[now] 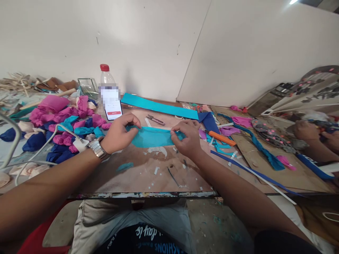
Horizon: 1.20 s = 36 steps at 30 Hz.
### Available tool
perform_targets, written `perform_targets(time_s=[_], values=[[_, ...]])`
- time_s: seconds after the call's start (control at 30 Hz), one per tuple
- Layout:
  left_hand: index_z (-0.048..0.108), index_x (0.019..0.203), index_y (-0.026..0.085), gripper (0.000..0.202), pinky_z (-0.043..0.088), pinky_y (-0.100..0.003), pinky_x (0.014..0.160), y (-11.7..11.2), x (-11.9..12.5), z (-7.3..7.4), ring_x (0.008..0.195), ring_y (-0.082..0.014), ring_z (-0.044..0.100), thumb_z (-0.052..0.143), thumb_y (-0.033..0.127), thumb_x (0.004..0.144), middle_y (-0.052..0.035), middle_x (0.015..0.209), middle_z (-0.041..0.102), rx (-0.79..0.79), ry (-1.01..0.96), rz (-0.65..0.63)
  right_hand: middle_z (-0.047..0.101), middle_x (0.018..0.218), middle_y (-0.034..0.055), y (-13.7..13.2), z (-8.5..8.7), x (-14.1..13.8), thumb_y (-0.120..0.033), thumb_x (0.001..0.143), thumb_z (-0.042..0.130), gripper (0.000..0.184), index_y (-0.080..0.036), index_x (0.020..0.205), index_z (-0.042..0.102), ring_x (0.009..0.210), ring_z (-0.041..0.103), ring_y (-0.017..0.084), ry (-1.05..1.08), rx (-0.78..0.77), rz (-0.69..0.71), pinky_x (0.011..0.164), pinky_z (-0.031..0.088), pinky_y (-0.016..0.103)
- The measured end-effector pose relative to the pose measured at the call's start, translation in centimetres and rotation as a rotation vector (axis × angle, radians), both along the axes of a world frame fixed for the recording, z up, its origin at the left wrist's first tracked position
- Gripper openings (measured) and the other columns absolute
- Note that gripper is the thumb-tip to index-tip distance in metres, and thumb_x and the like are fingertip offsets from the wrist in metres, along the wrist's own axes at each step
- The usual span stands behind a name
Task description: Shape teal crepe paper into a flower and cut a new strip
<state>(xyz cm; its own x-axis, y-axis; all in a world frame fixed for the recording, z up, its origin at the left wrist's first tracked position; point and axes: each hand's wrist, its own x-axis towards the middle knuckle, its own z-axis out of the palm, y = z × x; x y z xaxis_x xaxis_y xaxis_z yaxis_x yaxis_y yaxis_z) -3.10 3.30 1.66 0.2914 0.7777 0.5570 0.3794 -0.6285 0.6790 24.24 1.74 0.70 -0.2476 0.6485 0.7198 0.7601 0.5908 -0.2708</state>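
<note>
A teal piece of fabric [152, 137] lies stretched on the brown worktable [143, 173] between my hands. My left hand [120, 133], with a metal watch on the wrist, pinches its left end with closed fingers. The right end is pinched by my right hand [186, 137], fingers curled. A long teal strip [159, 106] lies behind them near the wall, and small scissors [155, 120] rest just beyond the fabric.
A heap of pink, blue and teal fabric pieces [63, 123] fills the left. A phone [113, 106] leans against a red-capped bottle [105, 79]. An orange cutter [221, 138] and fabric scraps lie right. Another person's hand [304, 130] is at far right.
</note>
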Motion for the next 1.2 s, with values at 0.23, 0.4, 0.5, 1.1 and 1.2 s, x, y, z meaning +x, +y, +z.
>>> perform_targets(time_s=[0.23,0.4,0.5,1.1,1.2], values=[[0.069,0.1,0.02,0.021,0.045,-0.029,0.072,-1.8,0.8,0.5,0.075,-0.0152,0.064,0.058,0.037,0.094,-0.001,0.092,0.074,-0.155,0.355,-0.254,0.073,0.08,0.0006,-0.9,-0.2,-0.8,-0.027,0.095,0.058,0.016,-0.022,0.08,0.063,0.092,0.063,0.021,-0.164,-0.09,0.278,0.101,0.026,0.046],[0.074,0.094,0.02,0.027,0.039,-0.027,0.063,-2.1,1.4,0.1,0.065,-0.0127,0.06,0.054,0.038,0.098,0.0006,0.078,0.074,-0.232,0.435,-0.338,0.076,0.086,0.0019,-1.4,-0.4,-1.2,-0.029,0.097,0.058,0.016,-0.023,0.086,0.068,0.101,0.062,0.023,-0.243,-0.183,0.363,0.102,0.026,0.047],[0.074,0.095,0.02,0.024,0.037,-0.026,0.061,-2.0,1.5,-0.1,0.062,-0.0119,0.057,0.055,0.034,0.098,0.0008,0.076,0.073,-0.218,0.454,-0.331,0.076,0.086,0.0026,-1.5,-0.4,-1.3,-0.029,0.097,0.058,0.016,-0.023,0.085,0.066,0.104,0.061,0.025,-0.256,-0.214,0.345,0.1,0.026,0.047],[0.061,0.071,0.016,0.04,0.027,-0.026,0.057,-2.1,2.3,-1.5,0.059,-0.0104,0.041,0.052,0.043,0.099,0.0033,0.061,0.05,-0.383,0.451,-0.427,0.072,0.081,0.0015,-1.6,-0.3,-1.3,-0.025,0.094,0.058,0.012,-0.021,0.085,0.064,0.097,0.059,0.023,-0.274,-0.258,0.445,0.096,0.027,0.046],[0.059,0.069,0.016,0.04,0.026,-0.027,0.056,-2.2,2.4,-1.7,0.057,-0.0103,0.039,0.051,0.042,0.099,0.0036,0.059,0.047,-0.378,0.468,-0.417,0.075,0.088,0.003,-1.4,-0.5,-1.3,-0.029,0.097,0.058,0.013,-0.022,0.09,0.067,0.097,0.061,0.023,-0.271,-0.291,0.455,0.096,0.028,0.046]])
